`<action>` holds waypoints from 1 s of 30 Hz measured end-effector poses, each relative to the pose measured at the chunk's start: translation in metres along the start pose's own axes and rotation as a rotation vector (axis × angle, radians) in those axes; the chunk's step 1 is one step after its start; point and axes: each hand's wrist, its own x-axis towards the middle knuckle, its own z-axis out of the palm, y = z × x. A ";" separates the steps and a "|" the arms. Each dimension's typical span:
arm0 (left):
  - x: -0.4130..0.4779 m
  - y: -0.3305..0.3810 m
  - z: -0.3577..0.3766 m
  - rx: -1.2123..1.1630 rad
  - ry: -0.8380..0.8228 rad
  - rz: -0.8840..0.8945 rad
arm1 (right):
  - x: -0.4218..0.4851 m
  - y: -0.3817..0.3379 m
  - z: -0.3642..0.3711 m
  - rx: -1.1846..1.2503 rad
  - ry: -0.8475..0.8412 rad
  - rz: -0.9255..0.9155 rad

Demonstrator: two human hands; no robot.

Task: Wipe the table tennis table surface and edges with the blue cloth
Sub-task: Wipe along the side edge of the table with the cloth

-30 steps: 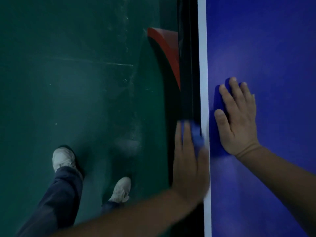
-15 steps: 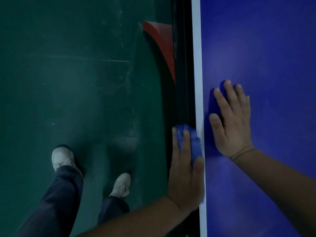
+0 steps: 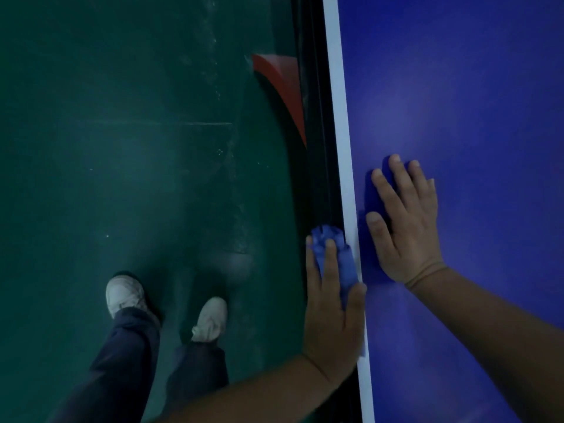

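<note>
The table tennis table (image 3: 457,87) fills the right side, deep blue with a white line (image 3: 337,102) along its left edge. My left hand (image 3: 332,309) presses a crumpled blue cloth (image 3: 331,239) against the table's side edge. Its fingers lie straight along the edge and its thumb rests on top by the white line. The cloth bunches out past the fingertips. My right hand (image 3: 403,221) lies flat on the tabletop just right of the line, fingers spread, holding nothing.
Dark green floor (image 3: 122,148) lies left of the table. My two feet in white shoes (image 3: 125,294) stand there in dark trousers. A red table leg part (image 3: 280,83) and a dark frame rail (image 3: 314,117) run under the edge.
Both hands keep nearly the same places on the table. More of the cloth shows beyond my left fingertips. The view has drifted slightly.
</note>
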 end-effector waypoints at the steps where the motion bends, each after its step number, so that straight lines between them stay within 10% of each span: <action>1: -0.002 0.000 0.001 0.018 0.003 -0.025 | 0.000 0.000 0.000 0.003 0.000 0.000; 10: 0.181 0.046 -0.021 -0.007 0.156 0.023 | 0.000 0.001 0.001 -0.006 -0.004 0.011; 19: 0.042 0.002 -0.011 0.040 -0.008 -0.086 | 0.010 -0.010 -0.010 0.021 -0.014 0.046; 30: 0.270 0.056 -0.042 -0.001 0.142 0.152 | 0.232 -0.006 -0.020 -0.040 -0.079 -0.065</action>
